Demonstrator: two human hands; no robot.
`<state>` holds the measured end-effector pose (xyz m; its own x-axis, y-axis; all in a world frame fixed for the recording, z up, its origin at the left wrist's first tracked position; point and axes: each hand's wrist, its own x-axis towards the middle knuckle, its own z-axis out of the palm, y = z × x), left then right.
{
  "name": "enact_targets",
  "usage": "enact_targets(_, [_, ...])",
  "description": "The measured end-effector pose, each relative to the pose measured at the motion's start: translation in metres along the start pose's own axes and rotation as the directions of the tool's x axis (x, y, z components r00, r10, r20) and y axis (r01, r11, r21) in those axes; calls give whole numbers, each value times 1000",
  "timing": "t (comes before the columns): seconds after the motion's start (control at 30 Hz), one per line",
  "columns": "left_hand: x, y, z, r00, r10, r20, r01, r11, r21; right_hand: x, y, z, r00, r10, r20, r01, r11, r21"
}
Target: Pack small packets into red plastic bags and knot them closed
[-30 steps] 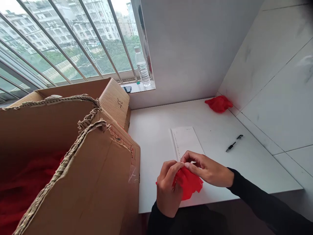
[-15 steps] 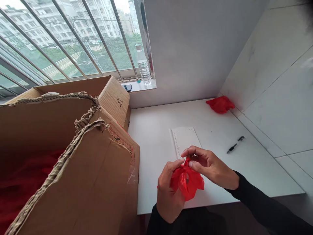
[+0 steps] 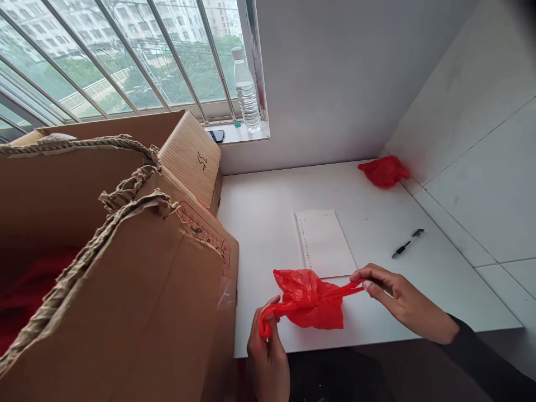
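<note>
A red plastic bag [image 3: 312, 298] is stretched between my two hands over the front of the white table, its middle gathered into a knot-like bunch. My left hand [image 3: 268, 346] grips one twisted handle, which curls over the fingers. Between thumb and fingers, my right hand [image 3: 387, 290] pinches the other handle and pulls it out to the right. Just behind the bag lies a white notebook [image 3: 326, 240] with a row of holes or rings along its left side.
A large torn-edged cardboard box [image 3: 167, 312] stands on the left with red material inside. A black pen [image 3: 408, 243] and another red bag [image 3: 385, 171] lie on the table's right side. On the sill are a water bottle [image 3: 248, 95] and a phone [image 3: 216, 135].
My hands have moved apart, left hand down and left, right hand to the right. The bag, bunched up before, is now drawn out by its handles. The view has shifted slightly.
</note>
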<state>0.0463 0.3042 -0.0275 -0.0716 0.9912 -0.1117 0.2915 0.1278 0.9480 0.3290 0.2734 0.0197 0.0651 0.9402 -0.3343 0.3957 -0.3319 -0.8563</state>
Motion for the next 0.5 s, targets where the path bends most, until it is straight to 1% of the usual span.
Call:
enact_targets(0.07, [-1, 0, 5, 995, -91, 37, 95, 990, -101, -4, 4, 9, 999, 19, 37, -18, 1000, -23])
enact_targets(0.1, [-1, 3, 10, 992, -104, 70, 114, 982, -152, -5, 2, 15, 999, 11, 53, -9, 999, -34])
enact_targets(0.17, [2, 9, 20, 984, -67, 168, 101, 973, -208, -4, -5, 29, 996, -33, 84, 37, 998, -50])
enact_targets(0.2, [4, 12, 25, 974, -37, 225, 84, 975, -204, -2, -8, 35, 994, -59, 97, 65, 996, -63])
enact_targets(0.23, [7, 14, 30, 960, -11, 280, 63, 982, -178, 0, -11, 42, 991, -79, 110, 89, 992, -85])
enact_targets(0.3, [9, 15, 39, 936, 15, 351, 26, 993, -111, 6, -13, 52, 987, -95, 128, 115, 979, -166])
enact_targets(0.33, [8, 14, 41, 933, 9, 361, 22, 996, -84, 7, -11, 55, 986, -100, 136, 128, 969, -212])
enact_targets(0.37, [6, 14, 41, 942, 3, 337, 18, 998, -59, 7, -8, 58, 984, -114, 136, 145, 957, -251])
enact_targets(0.4, [3, 14, 39, 953, 21, 302, -11, 999, -36, 6, -4, 59, 983, -142, 120, 171, 945, -278])
enact_targets(0.47, [-6, 18, 29, 964, 121, 237, -130, 991, 19, 1, 6, 59, 970, -234, 59, 241, 925, -294])
enact_targets(0.5, [-10, 22, 21, 960, 184, 210, -201, 978, 60, -1, 11, 59, 955, -295, -3, 282, 915, -289])
